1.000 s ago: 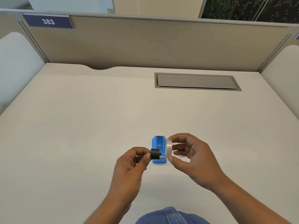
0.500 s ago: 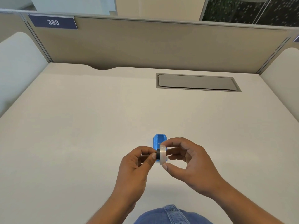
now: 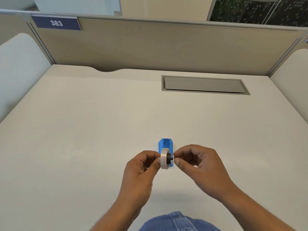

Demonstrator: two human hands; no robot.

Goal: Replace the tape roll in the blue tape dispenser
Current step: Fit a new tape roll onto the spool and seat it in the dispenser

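The tape roll [image 3: 164,158] is held up in the air, just above the blue tape dispenser [image 3: 165,145]. A little black hub [image 3: 170,158] sits in the hole of the roll and sticks out on the right side. The left hand [image 3: 140,170] pinches the roll from the left with thumb and finger. The right hand [image 3: 198,165] has its fingertips pressed together at the end of the black hub.

The roll looks like it is on its hub now, so that part seems done. The dispenser sits open on the desk [image 3: 83,139], and nothing is in it yet. I think what is left is to drop the roll and hub into it and pull the tape end to the front.

Nothing is in the way. Far back are a gray cable cover [image 3: 205,85], a divider wall [image 3: 166,47] and a sign that says 383 [image 3: 56,23]
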